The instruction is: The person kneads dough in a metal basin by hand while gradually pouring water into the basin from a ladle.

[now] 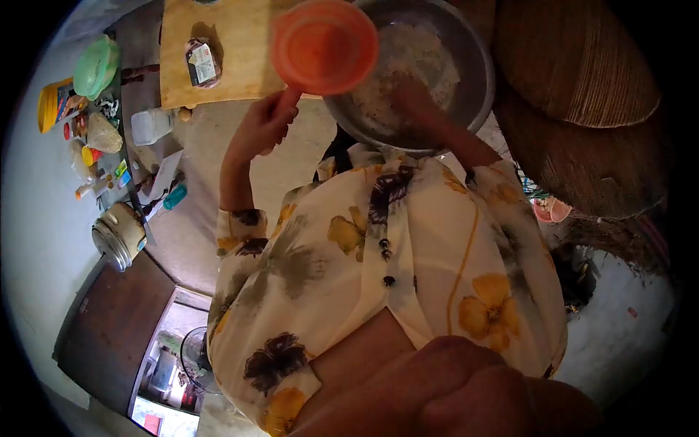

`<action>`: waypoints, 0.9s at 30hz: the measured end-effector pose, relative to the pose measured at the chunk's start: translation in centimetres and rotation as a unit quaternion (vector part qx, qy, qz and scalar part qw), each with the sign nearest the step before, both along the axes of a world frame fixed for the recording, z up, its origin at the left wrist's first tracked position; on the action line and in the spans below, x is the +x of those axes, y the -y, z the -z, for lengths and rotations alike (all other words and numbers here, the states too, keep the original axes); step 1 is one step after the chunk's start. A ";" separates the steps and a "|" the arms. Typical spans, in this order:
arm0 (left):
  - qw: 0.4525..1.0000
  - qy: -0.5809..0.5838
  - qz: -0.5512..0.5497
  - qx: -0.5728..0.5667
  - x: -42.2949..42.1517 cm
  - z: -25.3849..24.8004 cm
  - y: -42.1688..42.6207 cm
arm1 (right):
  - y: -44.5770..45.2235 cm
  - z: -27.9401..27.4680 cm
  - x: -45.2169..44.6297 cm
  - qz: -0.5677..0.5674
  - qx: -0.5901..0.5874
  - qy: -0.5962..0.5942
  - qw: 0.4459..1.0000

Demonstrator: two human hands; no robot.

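My left hand (271, 125) is wrapped round the handle of an orange round dipper or pan-shaped vessel (325, 45), held beside and partly over the left rim of a large metal bowl (477, 91). Inside the bowl lies a pale, crumbly, flour-like mixture (429, 54). My right hand (408, 95) reaches down into the mixture; its fingers are blurred and partly hidden, so their pose is unclear.
A wooden board or table (244, 62) at the upper left bears a labelled package (201, 64). Further left are a green basket (96, 67), a clear container (151, 126) and a lidded pot (120, 234). Large round woven trays (582, 65) lie at the right.
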State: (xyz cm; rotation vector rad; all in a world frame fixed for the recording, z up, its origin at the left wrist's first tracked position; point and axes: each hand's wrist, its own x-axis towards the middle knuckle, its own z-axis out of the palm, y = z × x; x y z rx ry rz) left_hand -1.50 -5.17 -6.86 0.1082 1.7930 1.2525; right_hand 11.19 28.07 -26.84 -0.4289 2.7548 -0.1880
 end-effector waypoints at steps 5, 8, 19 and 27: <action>0.999 -0.001 0.010 -0.040 0.1 0.1 0.2 | -2.4 -2.4 0.3 0.182 -0.053 -0.026 0.981; 0.999 0.005 0.011 -0.047 0.1 0.2 0.2 | -1.0 -2.9 2.9 0.033 0.044 0.027 0.998; 0.999 -0.004 0.002 -0.052 0.3 -0.8 -0.7 | 1.4 0.8 -2.2 -0.018 -0.021 -0.030 0.999; 0.999 -0.012 0.006 -0.033 1.2 -0.9 0.2 | -0.8 0.4 -5.9 0.271 -0.091 0.117 0.951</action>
